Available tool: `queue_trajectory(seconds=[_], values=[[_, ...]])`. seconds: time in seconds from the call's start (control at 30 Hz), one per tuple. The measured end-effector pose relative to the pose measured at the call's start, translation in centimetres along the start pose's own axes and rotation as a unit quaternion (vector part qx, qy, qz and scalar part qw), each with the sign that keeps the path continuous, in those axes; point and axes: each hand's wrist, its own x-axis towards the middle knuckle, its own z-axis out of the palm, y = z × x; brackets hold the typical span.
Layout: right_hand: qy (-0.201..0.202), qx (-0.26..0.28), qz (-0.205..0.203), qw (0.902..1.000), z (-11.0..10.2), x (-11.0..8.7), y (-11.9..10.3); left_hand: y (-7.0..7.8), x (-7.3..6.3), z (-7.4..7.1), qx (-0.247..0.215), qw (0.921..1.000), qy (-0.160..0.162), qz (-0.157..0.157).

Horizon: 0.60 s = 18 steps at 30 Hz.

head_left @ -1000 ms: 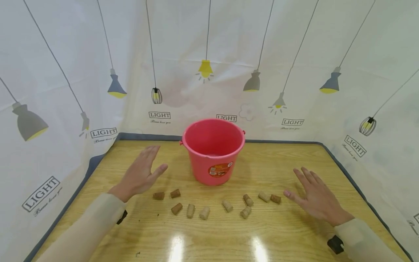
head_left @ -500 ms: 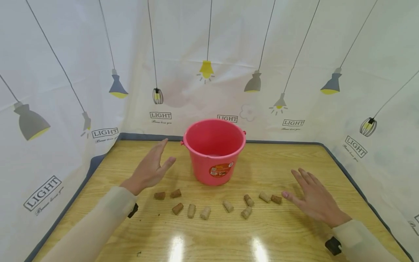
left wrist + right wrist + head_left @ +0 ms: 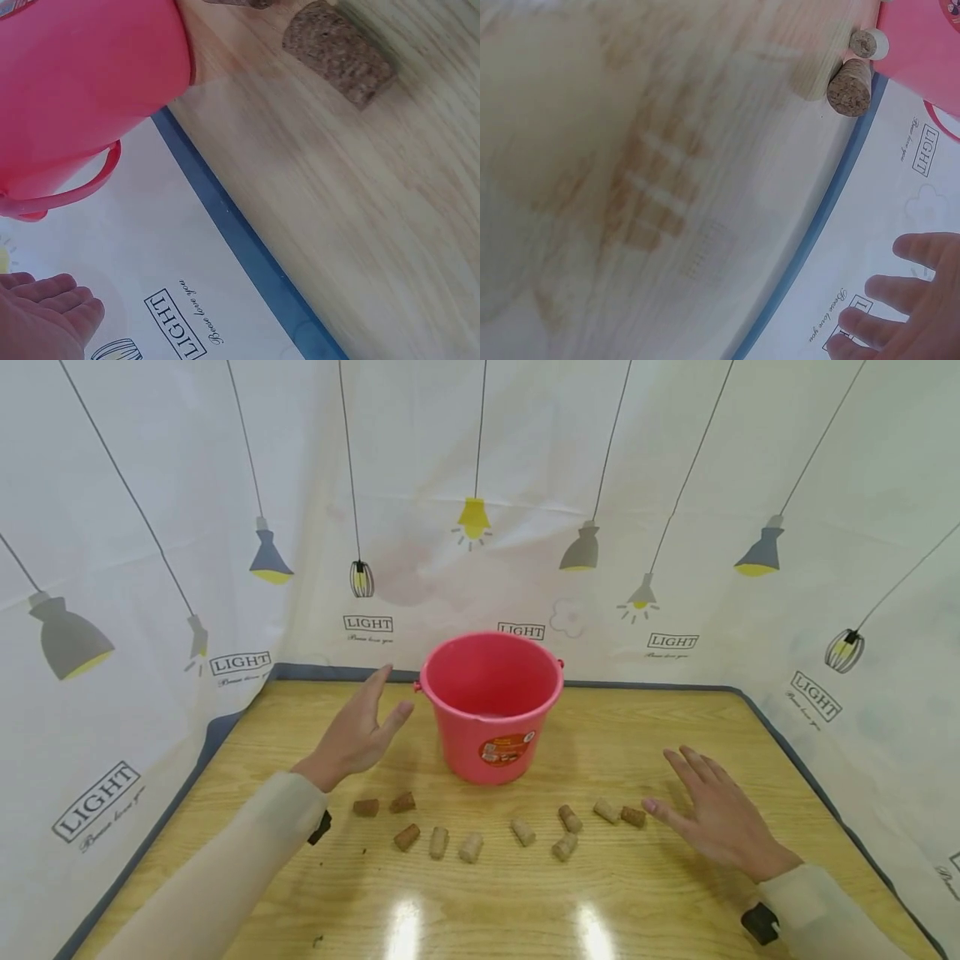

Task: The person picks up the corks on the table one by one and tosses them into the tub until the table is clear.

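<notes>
A pink bucket (image 3: 480, 747) with an orange label stands upright toward the back of the wooden table. My left hand (image 3: 352, 737) is held up just left of it, fingers straight and thumb spread, holding nothing. Over the right side of the table my right hand (image 3: 723, 818) spreads its fingers, also without anything in them. Several corks lie in front of the bucket; a brown cork (image 3: 633, 816) is nearest my right thumb, and another brown cork (image 3: 402, 802) lies below my left hand. The left wrist view shows a speckled cork (image 3: 341, 54) close up, beside the bucket's hanging handle (image 3: 75, 193).
White cloth (image 3: 420, 552) printed with lamps walls in the back and both sides, its dark blue border (image 3: 645, 684) running along the table (image 3: 495, 902). Pale corks, such as one pale cork (image 3: 471, 847), are scattered across the middle.
My left hand has moved right and slightly away from me, closer to the bucket. The right hand has shifted a little to the left. Bucket and corks stay in place.
</notes>
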Motion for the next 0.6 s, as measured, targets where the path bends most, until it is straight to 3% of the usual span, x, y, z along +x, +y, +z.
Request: queue_trajectory(seconds=[0.6], values=[[0.004,-0.009,-0.007,0.9999,0.2,-0.1,-0.3,2.5,2.8,1.1,-0.025,0.9997,-0.007,0.001]])
